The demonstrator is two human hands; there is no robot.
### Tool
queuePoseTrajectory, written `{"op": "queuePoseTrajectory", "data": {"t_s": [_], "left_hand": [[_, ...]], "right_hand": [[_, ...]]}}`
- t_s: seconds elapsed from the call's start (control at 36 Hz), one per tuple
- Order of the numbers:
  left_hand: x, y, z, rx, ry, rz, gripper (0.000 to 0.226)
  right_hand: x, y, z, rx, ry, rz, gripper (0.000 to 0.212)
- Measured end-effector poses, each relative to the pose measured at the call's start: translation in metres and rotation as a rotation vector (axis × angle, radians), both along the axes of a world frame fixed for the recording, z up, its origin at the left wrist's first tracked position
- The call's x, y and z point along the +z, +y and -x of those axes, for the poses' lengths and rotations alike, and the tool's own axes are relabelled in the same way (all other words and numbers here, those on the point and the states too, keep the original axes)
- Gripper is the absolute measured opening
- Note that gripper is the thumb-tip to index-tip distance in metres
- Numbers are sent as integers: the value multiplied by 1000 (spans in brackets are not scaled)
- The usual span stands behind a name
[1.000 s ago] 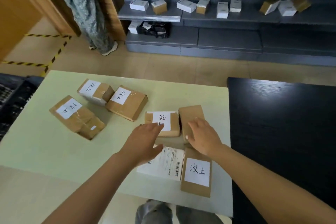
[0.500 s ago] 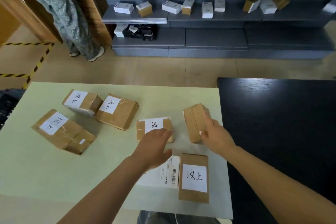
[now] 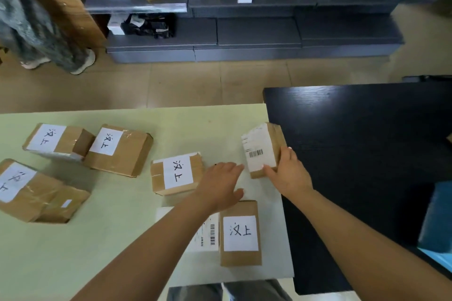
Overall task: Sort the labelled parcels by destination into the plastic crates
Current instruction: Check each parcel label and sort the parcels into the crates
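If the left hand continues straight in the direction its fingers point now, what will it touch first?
Probably the tilted brown cardboard parcel with a barcode label that the right hand holds. The open left hand points right and away toward its lower end, with only bare pale green table between. Height is unclear.

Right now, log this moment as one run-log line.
right hand: grips tilted barcode parcel at green table edge | left hand: open, holds nothing | crates: none seen

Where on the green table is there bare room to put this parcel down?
Bare patches: the far strip of the green table beyond the labelled parcels, and the near-left corner. It is crowded around both hands, left hand and right hand.
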State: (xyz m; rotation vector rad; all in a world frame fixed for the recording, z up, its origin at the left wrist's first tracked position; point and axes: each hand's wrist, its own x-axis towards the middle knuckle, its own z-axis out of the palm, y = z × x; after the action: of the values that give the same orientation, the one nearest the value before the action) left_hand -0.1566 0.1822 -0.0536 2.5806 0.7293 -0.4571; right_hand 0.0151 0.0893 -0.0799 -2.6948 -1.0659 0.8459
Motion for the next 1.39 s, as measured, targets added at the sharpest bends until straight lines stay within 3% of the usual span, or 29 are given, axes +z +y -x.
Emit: {"op": "queuePoseTrajectory", "data": {"t_s": [0.31,0.56,0.67,1.06,1.22,1.39], "left_hand": [[2,0,6,153,-87,178,71],[47,-3,11,350,-369,351,90],[62,-3,9,367,-465,310,96],[118,-12,23,442,-699,151,90],[131,-19,36,456,-748,48,88],[134,-27,57,520,-778,22,88]], "right_hand": [[23,-10,-4,-181,321,-374,72],[71,-10,7,-102,651,-527,55],[86,-3,3,-87,674,-582,56],[144,23,8,65,692,-729,31],[157,24,17,120,664,-742,32],[171,20,35,185,616,-746,46]]}}
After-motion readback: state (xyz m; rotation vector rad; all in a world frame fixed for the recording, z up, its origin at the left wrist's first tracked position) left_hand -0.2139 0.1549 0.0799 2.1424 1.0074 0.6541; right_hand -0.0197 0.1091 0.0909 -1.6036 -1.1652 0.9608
